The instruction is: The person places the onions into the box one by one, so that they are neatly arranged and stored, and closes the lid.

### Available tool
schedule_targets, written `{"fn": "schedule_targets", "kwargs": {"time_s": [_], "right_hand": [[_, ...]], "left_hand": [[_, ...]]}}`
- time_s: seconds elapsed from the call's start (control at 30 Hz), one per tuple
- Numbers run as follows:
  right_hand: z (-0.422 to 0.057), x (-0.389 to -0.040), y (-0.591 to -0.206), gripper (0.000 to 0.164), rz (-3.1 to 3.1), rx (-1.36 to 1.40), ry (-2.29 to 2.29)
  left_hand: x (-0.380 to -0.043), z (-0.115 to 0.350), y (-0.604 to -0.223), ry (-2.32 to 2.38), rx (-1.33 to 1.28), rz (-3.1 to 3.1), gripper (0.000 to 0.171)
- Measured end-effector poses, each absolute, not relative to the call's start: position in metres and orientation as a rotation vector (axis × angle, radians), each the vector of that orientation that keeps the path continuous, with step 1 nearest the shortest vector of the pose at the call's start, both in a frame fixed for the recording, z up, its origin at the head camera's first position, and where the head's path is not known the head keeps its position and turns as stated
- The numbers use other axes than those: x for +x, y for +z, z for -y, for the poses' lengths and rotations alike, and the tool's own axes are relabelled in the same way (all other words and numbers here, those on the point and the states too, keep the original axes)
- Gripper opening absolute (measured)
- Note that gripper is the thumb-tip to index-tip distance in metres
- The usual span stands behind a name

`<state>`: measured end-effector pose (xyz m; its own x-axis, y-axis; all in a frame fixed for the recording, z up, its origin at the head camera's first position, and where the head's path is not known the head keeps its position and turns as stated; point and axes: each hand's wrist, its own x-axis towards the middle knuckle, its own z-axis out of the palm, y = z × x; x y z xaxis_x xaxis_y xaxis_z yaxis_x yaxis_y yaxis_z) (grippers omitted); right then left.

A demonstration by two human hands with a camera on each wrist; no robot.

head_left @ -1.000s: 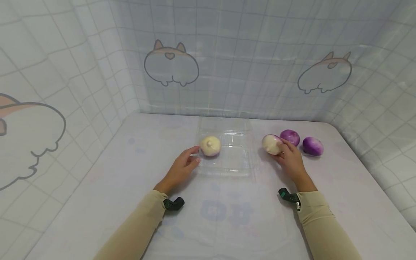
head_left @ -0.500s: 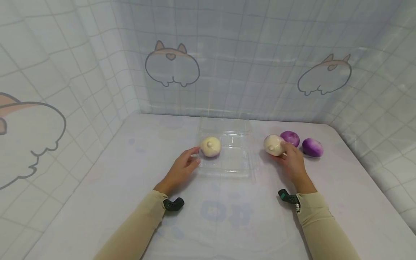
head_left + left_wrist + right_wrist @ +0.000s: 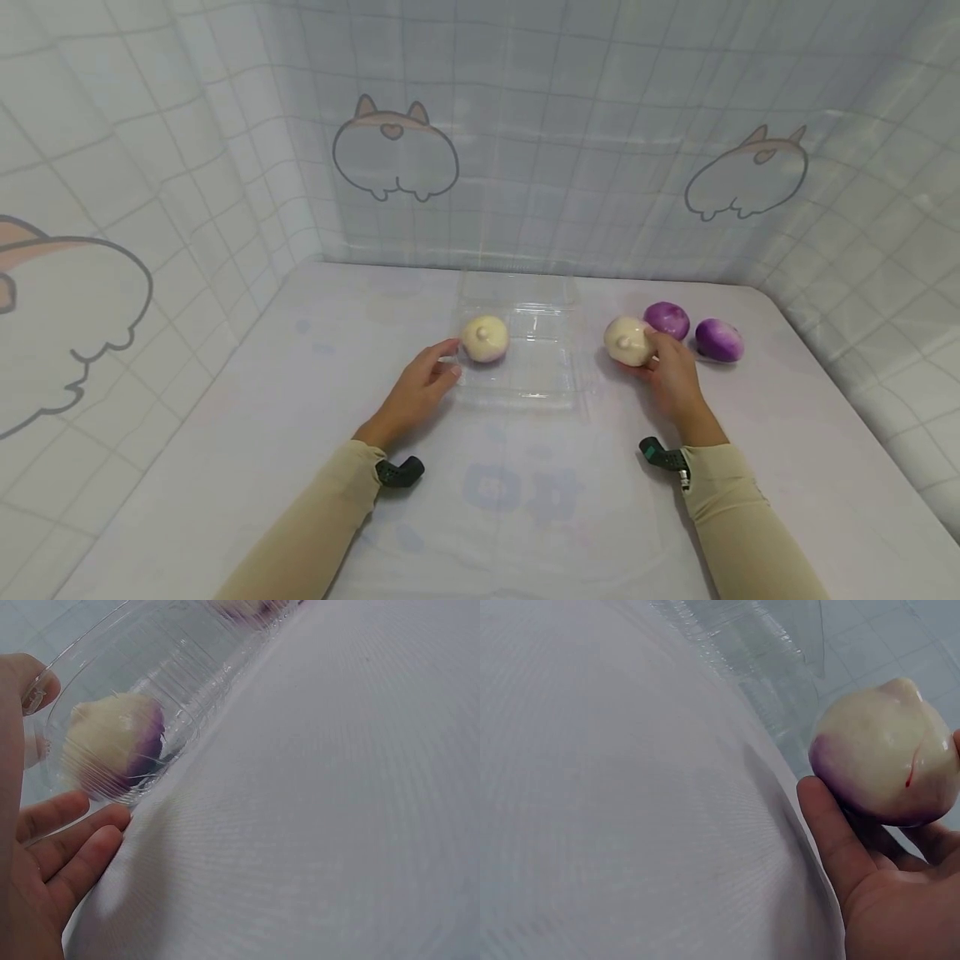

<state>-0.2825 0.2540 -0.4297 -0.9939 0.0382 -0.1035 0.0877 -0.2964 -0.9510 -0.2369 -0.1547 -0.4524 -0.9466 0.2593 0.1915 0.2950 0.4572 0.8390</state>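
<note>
In the head view my right hand (image 3: 672,371) holds a white-and-purple turnip (image 3: 627,340), its thumb and fingers curled round the sides. The turnip's pale, knobbed end faces up in the right wrist view, where a thin red mark (image 3: 909,780) shows on its skin. My left hand (image 3: 416,390) rests at the left edge of a clear plastic container (image 3: 534,367), fingers spread and loosely bent. One fingertip (image 3: 49,686) overlaps the rim in the left wrist view. Inside the container, at its left, sits another turnip (image 3: 484,339), knob upward.
Behind and right of my right hand lie two more turnips, one purple (image 3: 667,321) and one purple with pale streaks (image 3: 719,340). The container's lid (image 3: 517,288) lies folded back toward the rear wall. A pale cloth (image 3: 525,517) covers the table; tile-patterned curtains (image 3: 555,158) enclose it.
The turnip in my right hand has turned so its pale knobbed end faces up toward the head camera, and it has shifted slightly nearer. My left hand has stayed in place.
</note>
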Motion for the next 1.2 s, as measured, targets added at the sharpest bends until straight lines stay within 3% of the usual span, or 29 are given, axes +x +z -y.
{"fn": "schedule_targets", "kwargs": {"time_s": [0.33, 0.83, 1.2], "right_hand": [[-0.2528, -0.2816, -0.4298, 0.062, -1.86, 0.125, -2.473], [-0.2504, -0.2794, -0.4322, 0.043, -1.785, 0.04, -2.522], [-0.2474, -0.2799, -0.4317, 0.053, -1.763, -0.009, -2.509]], "left_hand": [[-0.236, 0.1541, -0.4515, -1.544, -0.481, 2.664, 0.051], [-0.2344, 0.1541, -0.4494, -1.54, -0.518, 2.641, 0.051], [-0.2369, 0.1555, -0.4533, -1.532, -0.52, 2.635, 0.051]]}}
